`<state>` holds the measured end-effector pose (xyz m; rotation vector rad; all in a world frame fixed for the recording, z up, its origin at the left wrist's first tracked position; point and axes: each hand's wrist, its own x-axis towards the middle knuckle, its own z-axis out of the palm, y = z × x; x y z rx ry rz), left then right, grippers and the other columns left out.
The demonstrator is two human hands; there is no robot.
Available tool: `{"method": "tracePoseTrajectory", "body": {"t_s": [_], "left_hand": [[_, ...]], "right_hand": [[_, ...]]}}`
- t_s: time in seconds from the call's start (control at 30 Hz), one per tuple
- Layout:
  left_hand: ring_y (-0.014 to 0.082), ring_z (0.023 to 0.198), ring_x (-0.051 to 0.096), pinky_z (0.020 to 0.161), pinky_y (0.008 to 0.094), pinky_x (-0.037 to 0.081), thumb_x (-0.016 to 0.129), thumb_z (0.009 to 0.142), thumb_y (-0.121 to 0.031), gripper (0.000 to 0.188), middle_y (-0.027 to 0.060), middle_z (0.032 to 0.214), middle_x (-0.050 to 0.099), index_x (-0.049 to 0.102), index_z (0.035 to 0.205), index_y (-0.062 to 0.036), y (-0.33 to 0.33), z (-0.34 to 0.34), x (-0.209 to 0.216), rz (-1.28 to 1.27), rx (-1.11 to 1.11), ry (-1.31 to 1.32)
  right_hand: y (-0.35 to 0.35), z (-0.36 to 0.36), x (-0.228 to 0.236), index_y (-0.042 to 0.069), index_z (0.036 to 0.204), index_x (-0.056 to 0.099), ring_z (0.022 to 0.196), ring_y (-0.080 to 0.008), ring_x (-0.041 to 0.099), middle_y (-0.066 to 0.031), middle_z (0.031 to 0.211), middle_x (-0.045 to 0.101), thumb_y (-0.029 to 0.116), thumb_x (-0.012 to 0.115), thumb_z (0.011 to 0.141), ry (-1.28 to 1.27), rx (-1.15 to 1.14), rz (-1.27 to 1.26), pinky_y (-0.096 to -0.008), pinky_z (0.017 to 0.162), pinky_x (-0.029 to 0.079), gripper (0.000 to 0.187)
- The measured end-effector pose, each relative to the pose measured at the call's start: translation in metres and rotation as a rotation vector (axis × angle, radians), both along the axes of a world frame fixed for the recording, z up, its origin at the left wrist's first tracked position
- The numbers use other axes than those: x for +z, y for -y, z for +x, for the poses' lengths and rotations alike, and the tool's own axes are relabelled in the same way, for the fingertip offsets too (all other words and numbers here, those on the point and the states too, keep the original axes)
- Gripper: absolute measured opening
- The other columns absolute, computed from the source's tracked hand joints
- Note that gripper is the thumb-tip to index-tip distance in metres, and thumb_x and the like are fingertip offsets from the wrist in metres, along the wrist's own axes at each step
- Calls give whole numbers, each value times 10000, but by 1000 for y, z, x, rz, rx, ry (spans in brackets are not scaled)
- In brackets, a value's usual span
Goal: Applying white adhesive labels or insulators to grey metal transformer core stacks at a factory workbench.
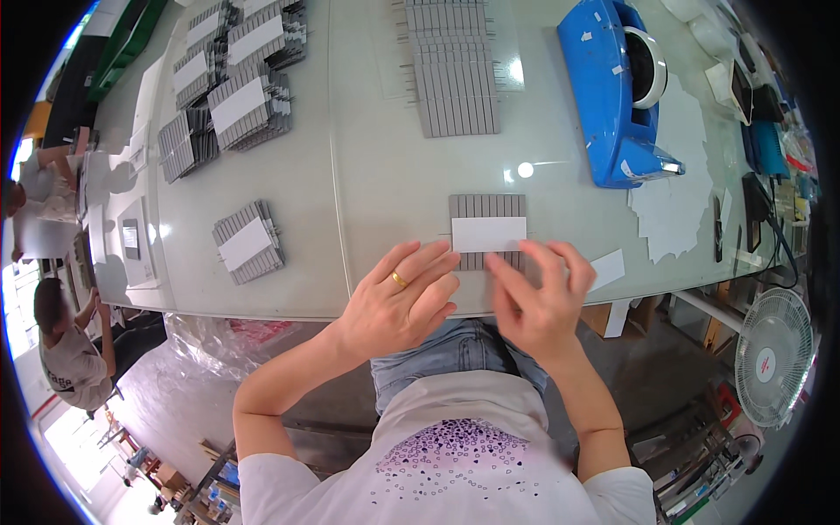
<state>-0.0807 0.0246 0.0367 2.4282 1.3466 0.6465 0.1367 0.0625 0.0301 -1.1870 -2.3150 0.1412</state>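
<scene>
On the table before me lies a flat grey slatted piece [487, 206], with thin wires sticking out at its side. A blank white paper strip [488, 234] lies across its middle. My left hand [402, 293], with a gold ring, has its fingers stretched out, their tips at the strip's lower left corner. My right hand [544, 293] has its fingers apart and bent, one fingertip at the strip's right edge and another over the grey piece's lower edge. Neither hand visibly grips anything.
A blue tape dispenser [604, 96] stands at the right, beside white sheets [678, 201]. Further grey pieces [455, 87] lie far ahead. Strip-topped stacks [236, 114] fill the far left, and a smaller stack [249, 243] sits nearer. A fan [770, 357] stands right; people are at left.
</scene>
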Motion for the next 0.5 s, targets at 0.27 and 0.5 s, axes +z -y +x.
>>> {"method": "tracePoseTrajectory", "body": {"t_s": [0.27,0.5], "left_hand": [[279,1223,545,1022,470,421,674,850,-166,273,87,1214,653,552,1073,-69,1,4,2,20,49,-6],[260,1210,537,1012,467,425,712,809,-166,295,70,1188,638,582,1056,-68,-1,10,-1,43,82,-42]], "right_hand": [[3,2,3,157,1028,753,1077,-306,490,-62,1118,582,83,679,708,-103,-94,6,-405,919,391,336],[4,4,0,165,1051,745,1117,-316,466,-66,1159,568,91,667,737,-47,-89,-69,-419,935,378,332]]}}
